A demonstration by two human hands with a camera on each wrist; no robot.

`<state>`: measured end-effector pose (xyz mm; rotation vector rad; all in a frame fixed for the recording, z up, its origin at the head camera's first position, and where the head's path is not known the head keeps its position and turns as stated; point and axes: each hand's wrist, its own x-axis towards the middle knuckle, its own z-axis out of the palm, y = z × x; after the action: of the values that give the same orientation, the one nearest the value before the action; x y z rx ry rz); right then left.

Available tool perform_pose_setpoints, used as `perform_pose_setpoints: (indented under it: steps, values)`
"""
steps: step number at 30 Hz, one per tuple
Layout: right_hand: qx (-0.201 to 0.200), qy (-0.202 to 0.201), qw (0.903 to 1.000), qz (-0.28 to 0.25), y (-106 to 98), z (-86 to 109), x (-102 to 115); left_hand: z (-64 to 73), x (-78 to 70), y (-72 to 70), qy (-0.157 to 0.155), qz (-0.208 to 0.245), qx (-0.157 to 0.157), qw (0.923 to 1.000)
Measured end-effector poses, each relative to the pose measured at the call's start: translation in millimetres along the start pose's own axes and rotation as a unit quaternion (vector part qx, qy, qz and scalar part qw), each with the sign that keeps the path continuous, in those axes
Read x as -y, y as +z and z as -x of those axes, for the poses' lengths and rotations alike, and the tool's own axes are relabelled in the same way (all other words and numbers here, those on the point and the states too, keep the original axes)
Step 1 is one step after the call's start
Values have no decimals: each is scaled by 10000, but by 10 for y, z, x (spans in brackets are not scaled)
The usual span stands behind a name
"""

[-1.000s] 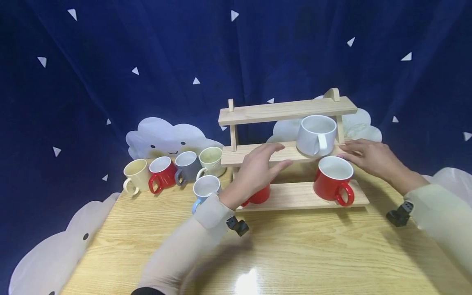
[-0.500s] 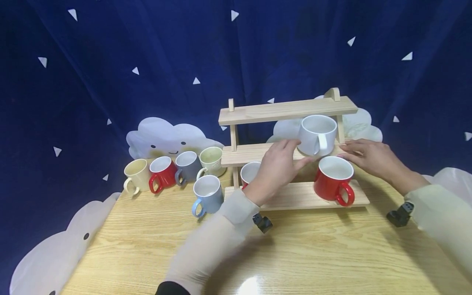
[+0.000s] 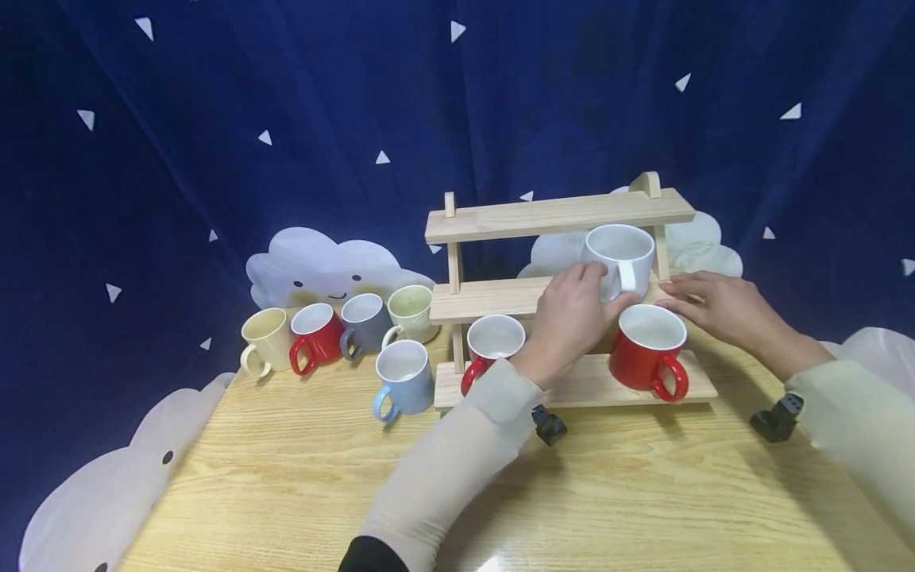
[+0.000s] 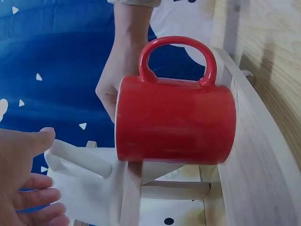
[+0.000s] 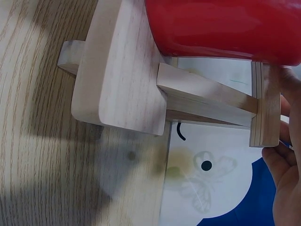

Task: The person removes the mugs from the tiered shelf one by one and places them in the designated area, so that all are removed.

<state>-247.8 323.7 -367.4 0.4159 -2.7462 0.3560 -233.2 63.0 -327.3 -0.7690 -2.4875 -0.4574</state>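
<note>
My left hand (image 3: 572,318) is at the left side of a wide white mug (image 3: 629,253) standing on the middle tier of a wooden shelf rack (image 3: 493,299). In the left wrist view its thumb is right at the mug's handle (image 4: 80,157), and the other fingers lie loosely beside the mug's wall. My right hand (image 3: 722,310) holds the right end of the middle board, its fingers around the board's edge (image 5: 270,110). On the bottom tier, a red mug (image 3: 646,349) stands at the right and another red mug (image 3: 495,338) at the left, partly behind my left arm.
Left of the rack, a light blue mug (image 3: 405,381) stands on the wooden table (image 3: 300,477). Behind it are a cream mug (image 3: 269,340), a red mug (image 3: 322,338), a grey mug (image 3: 367,322) and a pale green mug (image 3: 412,311). A blue curtain (image 3: 322,119) hangs behind.
My left hand has moved right, from above the left red mug to the white mug's side, uncovering the light blue mug and the left red mug. My right hand has stayed at the board's end.
</note>
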Motion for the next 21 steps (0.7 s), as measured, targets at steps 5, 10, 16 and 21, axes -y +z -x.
perform_pose_setpoints:
  steps: [5, 10, 16, 21]
  values:
    - [-64, -52, 10000, -2, 1, 7, 0, -70, -60, 38, -198, -72, 150, 9997]
    - [-219, -211, 9995, 2, 11, 11, -5, -98, -67, 56, -256, -164, 49, 9995]
    - [-203, -237, 9995, 5, 14, 6, -14, -79, -4, 50, -338, 82, 22, 9994]
    - [-180, -244, 9995, 24, 5, 8, -10, -65, 82, 16, -460, 247, 9, 9986]
